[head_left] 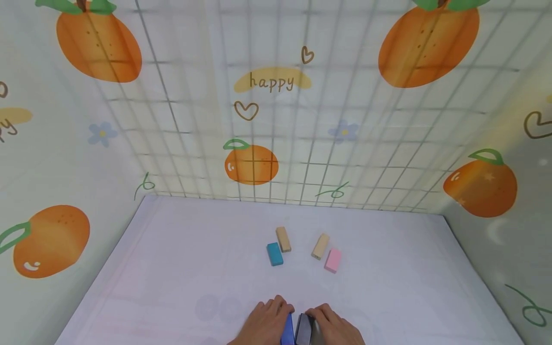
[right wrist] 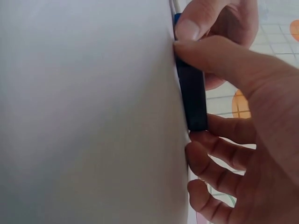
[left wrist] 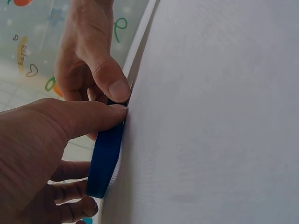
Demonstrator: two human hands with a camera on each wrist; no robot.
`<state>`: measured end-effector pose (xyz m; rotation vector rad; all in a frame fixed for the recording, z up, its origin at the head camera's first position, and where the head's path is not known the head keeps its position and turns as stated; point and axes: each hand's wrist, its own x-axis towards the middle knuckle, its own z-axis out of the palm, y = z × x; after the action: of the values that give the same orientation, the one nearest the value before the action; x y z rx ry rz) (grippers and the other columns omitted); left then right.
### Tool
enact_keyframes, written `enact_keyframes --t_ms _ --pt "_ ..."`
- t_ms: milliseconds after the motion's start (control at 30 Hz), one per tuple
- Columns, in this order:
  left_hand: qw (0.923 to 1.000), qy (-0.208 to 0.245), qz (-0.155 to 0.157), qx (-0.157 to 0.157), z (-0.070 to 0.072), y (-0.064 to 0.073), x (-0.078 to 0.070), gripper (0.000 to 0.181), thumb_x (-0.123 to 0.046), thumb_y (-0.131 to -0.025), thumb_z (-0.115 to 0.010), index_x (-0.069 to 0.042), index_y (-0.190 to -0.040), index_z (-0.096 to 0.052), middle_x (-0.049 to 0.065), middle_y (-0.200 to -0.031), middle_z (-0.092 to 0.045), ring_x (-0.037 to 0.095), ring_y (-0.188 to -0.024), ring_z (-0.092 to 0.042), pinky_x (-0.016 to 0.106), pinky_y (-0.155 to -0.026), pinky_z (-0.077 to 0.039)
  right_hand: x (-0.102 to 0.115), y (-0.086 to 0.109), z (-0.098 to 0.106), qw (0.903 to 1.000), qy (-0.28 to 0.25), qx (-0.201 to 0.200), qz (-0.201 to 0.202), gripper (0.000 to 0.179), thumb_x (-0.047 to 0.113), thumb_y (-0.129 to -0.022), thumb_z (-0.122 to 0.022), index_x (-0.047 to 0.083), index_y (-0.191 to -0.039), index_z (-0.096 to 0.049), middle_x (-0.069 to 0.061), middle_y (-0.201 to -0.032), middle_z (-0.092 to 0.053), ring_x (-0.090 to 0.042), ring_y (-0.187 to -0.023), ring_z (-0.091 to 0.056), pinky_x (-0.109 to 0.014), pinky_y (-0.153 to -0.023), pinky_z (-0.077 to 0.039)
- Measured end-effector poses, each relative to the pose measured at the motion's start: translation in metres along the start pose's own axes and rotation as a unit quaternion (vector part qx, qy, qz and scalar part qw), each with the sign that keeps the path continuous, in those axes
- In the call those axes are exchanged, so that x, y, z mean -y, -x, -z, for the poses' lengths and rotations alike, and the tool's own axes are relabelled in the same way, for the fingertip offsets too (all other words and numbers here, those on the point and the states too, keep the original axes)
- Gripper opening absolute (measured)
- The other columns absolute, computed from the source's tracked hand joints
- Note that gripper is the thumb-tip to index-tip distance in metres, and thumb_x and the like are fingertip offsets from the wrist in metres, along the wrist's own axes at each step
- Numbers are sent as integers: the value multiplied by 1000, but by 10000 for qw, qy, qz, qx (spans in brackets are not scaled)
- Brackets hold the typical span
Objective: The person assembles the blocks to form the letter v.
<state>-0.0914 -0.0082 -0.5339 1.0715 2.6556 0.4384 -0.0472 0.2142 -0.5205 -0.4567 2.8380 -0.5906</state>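
At the table's near edge, my left hand (head_left: 264,323) grips a blue, long, bevelled block (head_left: 287,329), thumb on the near side and fingers along the far side. Pale ribbing shows under the blue block (left wrist: 106,161) in the left wrist view. Beside it, my right hand (head_left: 338,328) holds a similar dark block (head_left: 304,328) between thumb and fingers. In the right wrist view the dark block (right wrist: 192,100) reaches down to the fingers. The two thumbs are close together; the blocks stand side by side with a narrow gap in the head view. Their exact kind is unclear.
On the white table (head_left: 172,268), farther out, lie a teal block (head_left: 274,254) and a wooden block (head_left: 283,239) to the left. Another wooden block (head_left: 320,246) and a pink block (head_left: 333,260) lie to the right. Printed curtains (head_left: 258,124) enclose the table's back and sides.
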Motion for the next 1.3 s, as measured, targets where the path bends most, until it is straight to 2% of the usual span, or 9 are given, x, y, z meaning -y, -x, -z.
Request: enact_keyframes --t_ms 333,667,1000,1100,1300 --pt "10000 -17 17 -3 -3 0 0 87 -81 -71 -68 -19 -131 -54 -5 -111 -48 5 -90 -46 21 -68 -35 1 0 0 9999 82 49 -74 93 86 -66 -68 13 -123 -62 6 -106 -51 -3 -79 -49 -28 -64 -52" --pt "9989 -158 -132 -414 -6 0 1 87 -82 -72 -67 -17 -128 -56 -4 -109 -48 5 -88 -46 19 -64 -31 4 1 0 9997 199 62 -151 95 88 -65 -66 13 -123 -62 7 -106 -50 -3 -80 -48 -29 -67 -53" --pt "9991 -223 -64 -348 -6 0 0 88 -83 -71 -67 -17 -129 -57 -5 -108 -49 5 -87 -46 18 -63 -30 4 1 -1 9996 215 70 -167 95 88 -66 -66 13 -123 -62 7 -106 -49 -3 -80 -48 -28 -67 -53" --pt "9984 -293 -129 -464 -7 0 1 90 -83 -71 -66 -17 -130 -56 -3 -109 -50 5 -88 -47 18 -63 -30 3 1 -1 9997 193 37 -131 96 88 -66 -66 12 -124 -62 6 -106 -50 -3 -79 -48 -28 -66 -52" --pt "9908 -729 -348 -1084 -11 2 1 93 -87 -73 -59 -18 -135 -55 -1 -114 -52 9 -94 -47 19 -65 -31 -1 1 3 9997 126 -77 -207 100 86 -64 -70 11 -129 -60 4 -113 -53 -4 -73 -49 -28 -59 -50"
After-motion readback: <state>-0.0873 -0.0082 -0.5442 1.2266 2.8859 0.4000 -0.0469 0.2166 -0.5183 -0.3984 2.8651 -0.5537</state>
